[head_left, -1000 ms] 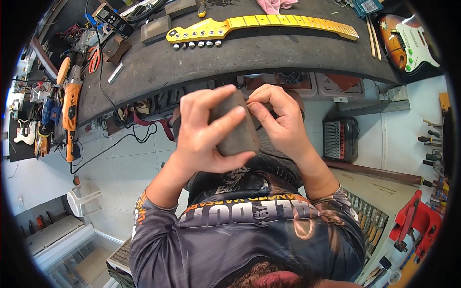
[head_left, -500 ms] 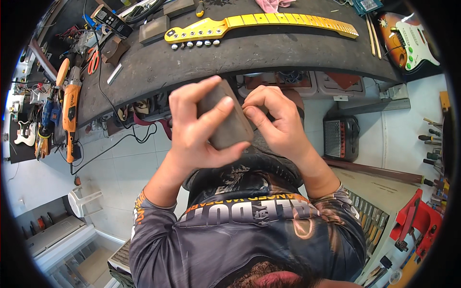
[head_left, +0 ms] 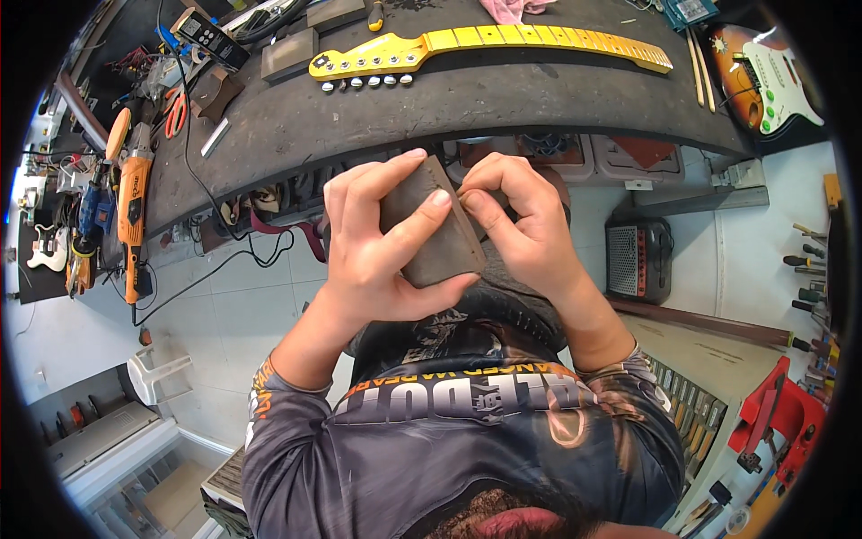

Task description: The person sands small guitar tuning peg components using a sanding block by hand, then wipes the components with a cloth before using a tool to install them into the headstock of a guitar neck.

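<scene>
A grey-brown rectangular block [head_left: 444,247], like a sanding block or sharpening stone, is tilted above my lap in front of the bench edge. My left hand [head_left: 373,238] grips it, with fingers and thumb spread across its broad face and around its edges. Close against the block's right edge, my right hand [head_left: 521,220] is closed in a pinch. Whatever sits between its fingertips is too small to make out. On the bench beyond lies a yellow guitar neck [head_left: 503,40] with a row of tuning pegs, apart from both hands.
The dark bench [head_left: 323,117] curves across the far side. At left hang an orange power tool [head_left: 133,211] and a black cable [head_left: 215,189]. A sunburst guitar body [head_left: 768,81] lies at the far right, above a small amplifier [head_left: 637,259]. A red tool [head_left: 777,418] stands at lower right.
My left hand and the block have shifted slightly right and toward me. My right hand has moved a little with them, still pinched at the block's edge.
</scene>
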The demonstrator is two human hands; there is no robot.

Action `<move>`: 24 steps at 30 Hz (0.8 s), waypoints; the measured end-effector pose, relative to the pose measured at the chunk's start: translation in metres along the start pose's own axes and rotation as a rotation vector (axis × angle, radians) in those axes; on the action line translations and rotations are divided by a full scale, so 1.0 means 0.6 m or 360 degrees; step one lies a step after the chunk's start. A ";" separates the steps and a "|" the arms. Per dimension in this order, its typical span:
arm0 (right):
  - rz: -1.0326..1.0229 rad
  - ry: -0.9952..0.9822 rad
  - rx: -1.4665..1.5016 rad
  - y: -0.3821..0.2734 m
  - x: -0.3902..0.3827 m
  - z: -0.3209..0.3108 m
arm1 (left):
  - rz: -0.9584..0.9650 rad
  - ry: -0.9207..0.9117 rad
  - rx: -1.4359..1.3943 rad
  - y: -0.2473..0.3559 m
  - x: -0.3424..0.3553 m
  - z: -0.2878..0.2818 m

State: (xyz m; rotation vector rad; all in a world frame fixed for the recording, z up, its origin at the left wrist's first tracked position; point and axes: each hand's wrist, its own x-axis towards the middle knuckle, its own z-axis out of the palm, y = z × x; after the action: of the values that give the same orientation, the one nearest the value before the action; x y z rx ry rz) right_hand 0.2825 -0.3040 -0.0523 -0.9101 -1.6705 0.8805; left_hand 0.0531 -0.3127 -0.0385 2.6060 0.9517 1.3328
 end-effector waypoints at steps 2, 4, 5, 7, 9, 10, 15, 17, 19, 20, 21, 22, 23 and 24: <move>-0.0079 -0.0050 -0.0054 -0.004 0.000 0.002 | -0.0078 0.0140 -0.0127 -0.026 -0.003 0.000; -0.0087 -0.0047 -0.0046 -0.002 -0.004 0.006 | -0.0087 0.0122 -0.0034 -0.033 -0.003 -0.006; -0.0095 -0.0041 -0.0041 -0.001 -0.005 0.006 | -0.0049 0.0040 -0.0022 -0.024 -0.004 -0.006; -0.0072 -0.0032 -0.0022 -0.002 -0.003 0.001 | -0.0008 -0.0068 0.0018 -0.005 -0.002 -0.007; -0.0050 -0.0026 0.0002 -0.004 -0.003 0.001 | -0.0097 0.0014 -0.0005 -0.019 0.003 -0.009; -0.0095 -0.0049 -0.0059 -0.004 -0.004 0.000 | -0.0185 0.0096 -0.0032 -0.032 0.007 -0.010; -0.0140 -0.0045 -0.0099 -0.004 -0.005 0.005 | -0.0210 0.0222 -0.0032 -0.047 -0.002 -0.018; -0.0091 -0.0006 -0.0068 0.000 0.001 0.007 | -0.0092 0.0145 -0.0142 -0.019 -0.003 -0.008; -0.0067 -0.0009 0.0005 -0.001 0.002 0.007 | -0.0040 0.0039 -0.0082 -0.007 -0.006 -0.004; -0.0040 -0.0011 0.0079 -0.002 0.001 0.007 | -0.0018 0.0017 -0.0026 -0.011 -0.007 -0.006; -0.0041 -0.0015 0.0080 -0.003 0.000 0.007 | -0.0081 0.0067 -0.0028 -0.023 -0.008 -0.007; -0.0059 -0.0065 0.0039 -0.004 -0.001 0.007 | -0.0141 0.0116 -0.0033 -0.033 -0.006 -0.009; -0.0077 -0.0115 -0.0004 -0.004 0.000 0.007 | -0.0141 0.0129 -0.0008 -0.032 -0.008 -0.012; -0.0080 -0.0117 -0.0005 -0.005 0.002 0.009 | -0.0140 0.0132 -0.0007 -0.024 -0.010 -0.012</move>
State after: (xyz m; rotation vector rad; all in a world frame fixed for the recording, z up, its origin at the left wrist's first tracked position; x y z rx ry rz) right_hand 0.2766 -0.3053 -0.0503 -0.8430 -1.7507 0.8868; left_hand 0.0382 -0.3061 -0.0430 2.4915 1.0608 1.4293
